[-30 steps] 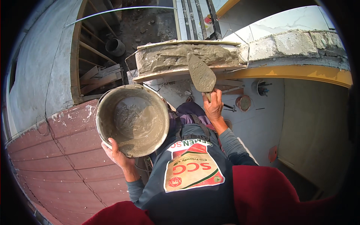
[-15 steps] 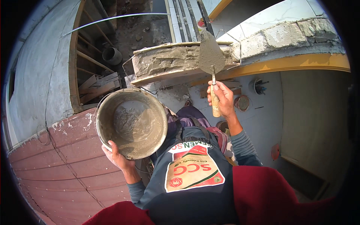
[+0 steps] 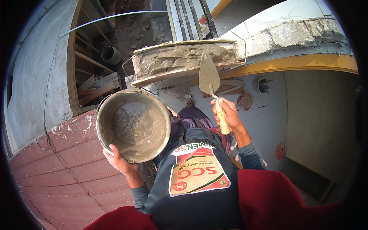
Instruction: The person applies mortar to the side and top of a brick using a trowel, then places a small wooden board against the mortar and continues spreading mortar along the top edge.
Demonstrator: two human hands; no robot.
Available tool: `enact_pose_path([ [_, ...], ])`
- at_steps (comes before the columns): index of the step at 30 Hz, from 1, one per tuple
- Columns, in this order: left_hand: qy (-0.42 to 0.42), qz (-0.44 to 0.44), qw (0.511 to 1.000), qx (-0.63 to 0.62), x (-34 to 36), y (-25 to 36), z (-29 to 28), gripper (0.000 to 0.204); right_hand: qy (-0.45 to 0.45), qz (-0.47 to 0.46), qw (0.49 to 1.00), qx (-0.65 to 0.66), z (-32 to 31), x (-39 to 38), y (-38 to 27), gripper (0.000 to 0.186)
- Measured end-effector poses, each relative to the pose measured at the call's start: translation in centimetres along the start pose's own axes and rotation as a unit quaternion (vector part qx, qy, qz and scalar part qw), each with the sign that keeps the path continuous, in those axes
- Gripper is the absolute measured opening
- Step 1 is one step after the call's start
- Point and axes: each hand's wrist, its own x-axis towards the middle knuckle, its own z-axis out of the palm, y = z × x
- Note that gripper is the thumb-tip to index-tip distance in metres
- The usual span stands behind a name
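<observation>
My left hand (image 3: 122, 161) grips the near rim of a round bucket (image 3: 164, 111), its thumb over the edge. Wet grey mortar (image 3: 134, 124) lies in the bottom. My right hand (image 3: 229, 115) is closed around the wooden handle of a pointed trowel (image 3: 209, 74), whose blade is smeared with mortar and points away from me. The blade's tip overlaps the front of a boarded form (image 3: 165, 76) filled with rough wet mortar (image 3: 168, 58); whether it touches there I cannot tell.
A block ledge (image 3: 291, 36) runs right from the form above a yellow beam (image 3: 299, 65). Below on the floor stand a pail with tools (image 3: 262, 85) and a mortar-filled tub (image 3: 245, 102). Left are a red corrugated roof (image 3: 65, 165), loose boards (image 3: 99, 88) and a dark bucket (image 3: 111, 55).
My right hand has drawn the trowel back toward me and tilted it; its blade has moved lower across the form. The bucket has stayed nearly in place in my left hand.
</observation>
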Motion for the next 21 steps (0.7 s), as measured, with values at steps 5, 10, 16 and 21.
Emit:
enact_pose_path([
  [5, 0.001, -0.002, 1.0, 0.001, 0.1, 0.3, 0.4, 0.036, 0.0, 0.083, 0.995, -0.046, -1.2, -4.2, -1.8, 0.038],
  [10, -0.004, -0.003, 1.0, -0.007, 0.0, 0.5, 0.4, 0.036, 0.042, 0.063, 0.988, -0.134, -3.2, -6.8, -4.3, 0.04],
  [16, 0.011, -0.004, 1.0, 0.002, 0.0, 0.2, 0.2, 0.034, 0.087, 0.063, 0.976, -0.192, -2.9, -5.1, -6.9, 0.04],
  [21, 0.001, 0.0, 1.0, -0.008, 0.1, -0.6, -0.2, 0.033, 0.0, 0.087, 0.984, -0.154, -0.6, -4.1, -5.9, 0.042],
])
